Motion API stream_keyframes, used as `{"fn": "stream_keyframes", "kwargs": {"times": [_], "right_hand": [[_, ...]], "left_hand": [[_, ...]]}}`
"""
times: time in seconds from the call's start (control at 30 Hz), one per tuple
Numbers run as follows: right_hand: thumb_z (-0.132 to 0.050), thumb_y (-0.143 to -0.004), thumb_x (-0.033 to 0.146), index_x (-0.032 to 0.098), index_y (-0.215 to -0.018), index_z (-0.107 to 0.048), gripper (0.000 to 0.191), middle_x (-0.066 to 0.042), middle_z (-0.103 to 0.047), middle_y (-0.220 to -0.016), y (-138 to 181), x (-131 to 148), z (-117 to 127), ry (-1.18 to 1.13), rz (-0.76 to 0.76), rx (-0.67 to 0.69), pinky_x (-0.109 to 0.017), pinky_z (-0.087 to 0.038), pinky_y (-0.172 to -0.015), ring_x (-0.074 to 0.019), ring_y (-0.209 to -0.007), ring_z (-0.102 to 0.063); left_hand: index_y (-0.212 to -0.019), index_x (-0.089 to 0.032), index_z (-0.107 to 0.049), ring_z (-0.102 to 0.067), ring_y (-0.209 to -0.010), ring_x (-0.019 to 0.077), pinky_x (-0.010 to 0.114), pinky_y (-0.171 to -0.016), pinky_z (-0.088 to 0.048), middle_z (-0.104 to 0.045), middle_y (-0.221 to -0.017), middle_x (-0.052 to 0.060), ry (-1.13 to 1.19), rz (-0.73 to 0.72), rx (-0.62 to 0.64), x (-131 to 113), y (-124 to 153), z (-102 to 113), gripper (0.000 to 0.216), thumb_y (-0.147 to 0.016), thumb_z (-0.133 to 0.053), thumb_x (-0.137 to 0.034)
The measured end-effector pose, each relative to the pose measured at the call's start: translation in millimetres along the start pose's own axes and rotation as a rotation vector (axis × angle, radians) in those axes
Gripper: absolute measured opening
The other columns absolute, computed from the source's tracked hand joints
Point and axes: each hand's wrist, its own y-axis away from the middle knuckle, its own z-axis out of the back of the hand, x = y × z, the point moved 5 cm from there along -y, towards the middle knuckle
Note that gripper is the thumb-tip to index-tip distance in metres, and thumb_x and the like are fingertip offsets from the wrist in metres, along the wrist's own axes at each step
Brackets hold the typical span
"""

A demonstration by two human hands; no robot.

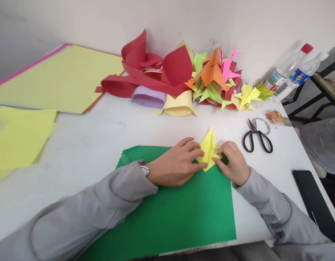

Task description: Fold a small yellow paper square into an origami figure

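Note:
A piece of yellow origami paper (210, 146), folded to a kite-like diamond with a crease down its middle, lies over the far edge of a green sheet (180, 214). From the left, my left hand (176, 163) holds the paper with thumb and bent fingers on its left side and lower part. My right hand (234, 163) pinches the right corner between thumb and forefinger. The fingertips cover parts of both side corners.
Black-handled scissors (256, 136) and a tape roll (262, 125) lie to the right, near a phone (315, 199). Folded paper figures (215, 72), red paper loops (178, 69) and bottles (281, 74) stand along the wall. Yellow sheets (23, 137) lie at left.

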Motion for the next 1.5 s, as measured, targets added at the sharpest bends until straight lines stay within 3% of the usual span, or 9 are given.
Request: {"fn": "stream_keyframes", "kwargs": {"times": [0.47, 0.9, 1.1, 1.3, 1.5], "right_hand": [[-0.057, -0.084, 0.021, 0.019, -0.077, -0.059, 0.007, -0.005, -0.050, -0.080, -2, -1, -5, -0.073, -0.072, 0.055, -0.036, -0.043, -0.070, -0.0203, -0.077, -0.047], [-0.065, -0.079, 0.039, 0.019, -0.084, -0.057, 0.022, -0.006, -0.050, -0.085, -2, 1, -8, -0.008, -0.119, 0.150, -0.038, -0.041, -0.072, -0.0224, -0.081, -0.046], [-0.067, -0.077, 0.038, 0.018, -0.085, -0.057, 0.024, -0.006, -0.050, -0.085, -2, 3, -8, 0.029, -0.146, 0.153, -0.037, -0.041, -0.073, -0.0230, -0.081, -0.045], [-0.069, -0.075, 0.036, 0.020, -0.085, -0.055, 0.024, -0.006, -0.050, -0.087, -1, 3, -9, 0.035, -0.166, 0.149, -0.038, -0.042, -0.073, -0.0235, -0.082, -0.046], [-0.068, -0.076, 0.037, 0.020, -0.086, -0.055, 0.024, -0.006, -0.050, -0.087, -1, 2, -10, 0.044, -0.155, 0.150, -0.038, -0.041, -0.073, -0.0237, -0.083, -0.046]], "left_hand": [[-0.108, -0.027, -0.065, -0.048, -0.110, 0.0264, 0.056, -0.103, -0.031, -0.059, -0.106, 0.010, 0.006, -0.015, 0.001, -3, 4, 3, 0.028, -0.086, -0.048, -0.020], [-0.113, -0.022, -0.062, -0.050, -0.117, 0.0297, 0.059, -0.105, -0.028, -0.060, -0.112, 0.013, -0.059, -0.060, 0.000, -9, 11, 0, 0.029, -0.086, -0.049, -0.022], [-0.110, -0.022, -0.062, -0.050, -0.117, 0.0287, 0.060, -0.106, -0.027, -0.061, -0.109, 0.011, -0.056, -0.062, -0.012, -11, 10, 2, 0.026, -0.088, -0.049, -0.023], [-0.111, -0.016, -0.060, -0.051, -0.114, 0.0244, 0.052, -0.108, -0.030, -0.061, -0.107, 0.011, 0.000, -0.103, -0.017, -15, 8, 1, 0.029, -0.090, -0.040, -0.015], [-0.111, -0.012, -0.058, -0.055, -0.105, 0.0226, 0.043, -0.099, -0.043, -0.061, -0.104, 0.014, 0.188, -0.126, -0.072, -11, 7, 0, 0.032, -0.088, -0.037, -0.010]]}}
